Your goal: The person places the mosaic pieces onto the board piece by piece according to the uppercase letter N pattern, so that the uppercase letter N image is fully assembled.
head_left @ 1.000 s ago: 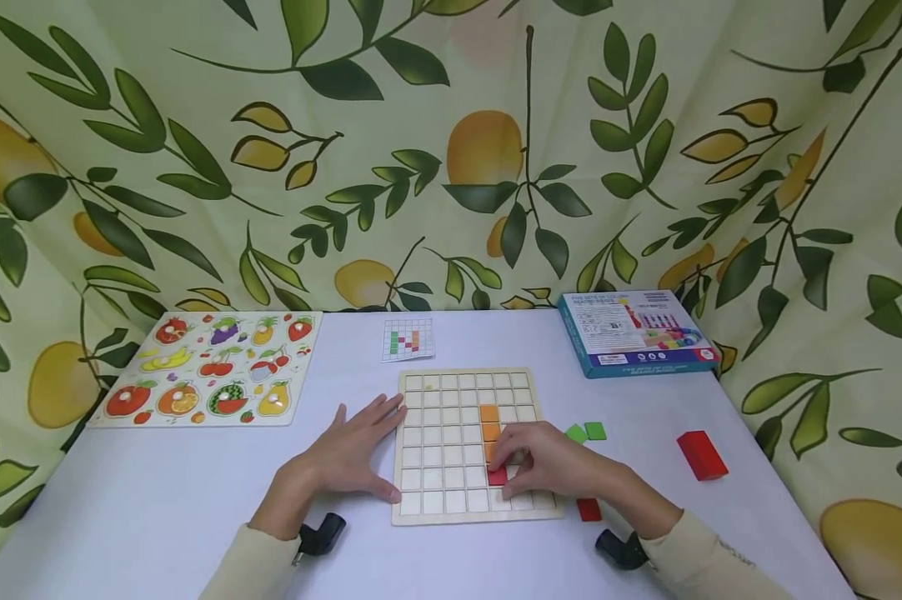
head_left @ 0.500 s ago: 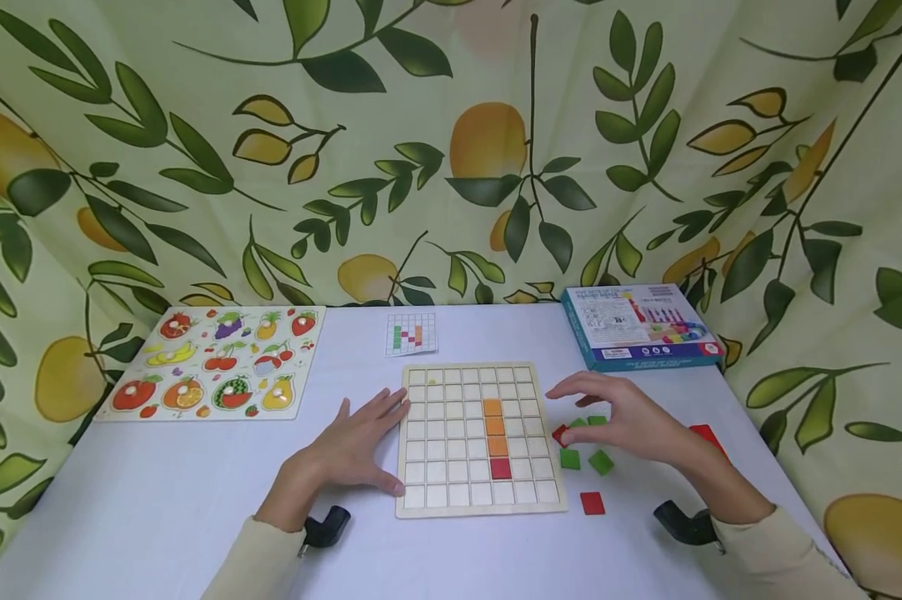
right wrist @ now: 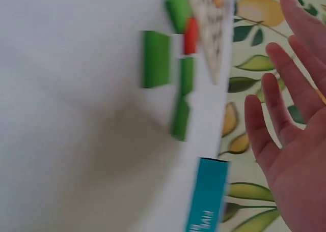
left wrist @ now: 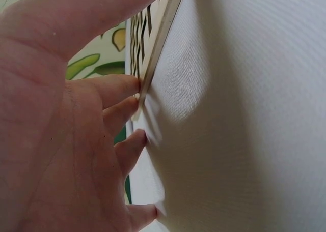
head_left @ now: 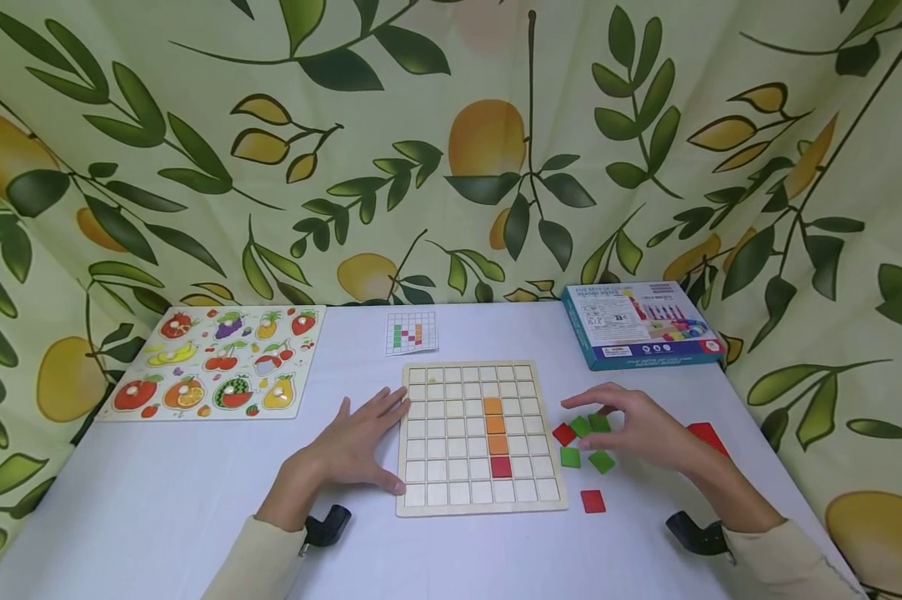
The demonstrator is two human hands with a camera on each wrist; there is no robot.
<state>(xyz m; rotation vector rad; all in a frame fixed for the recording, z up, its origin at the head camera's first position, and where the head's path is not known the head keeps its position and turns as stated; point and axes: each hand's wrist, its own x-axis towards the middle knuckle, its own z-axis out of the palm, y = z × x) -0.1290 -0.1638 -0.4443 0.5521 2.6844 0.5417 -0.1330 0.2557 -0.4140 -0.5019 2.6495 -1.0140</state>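
Note:
A wooden grid board (head_left: 451, 493) lies on the table, with several orange tiles (head_left: 496, 425) and one red tile (head_left: 500, 467) in one column. My left hand (head_left: 346, 448) is spread at the board's left edge, its fingertips touching the frame; the left wrist view shows the same hand (left wrist: 76, 140) against the board's edge (left wrist: 162, 44). Over the loose green tiles (head_left: 570, 457) to the right of the board, my right hand (head_left: 642, 427) hovers with thumb and fingers apart, holding nothing. In the right wrist view, that hand's (right wrist: 300, 135) fingers are extended, away from the green tiles (right wrist: 157, 59).
A printed pattern card (head_left: 411, 333) lies behind the board. At the back left is a fruit puzzle board (head_left: 218, 362), at the back right a flat blue box (head_left: 642, 325). Two loose red tiles (head_left: 593, 501) are beside the board; a red block (head_left: 709, 437) is partly behind the right arm.
My right hand has left the red tile in the grid and moved right, over the loose tiles, uncovering the board's right part. The left hand has stayed at the board's edge.

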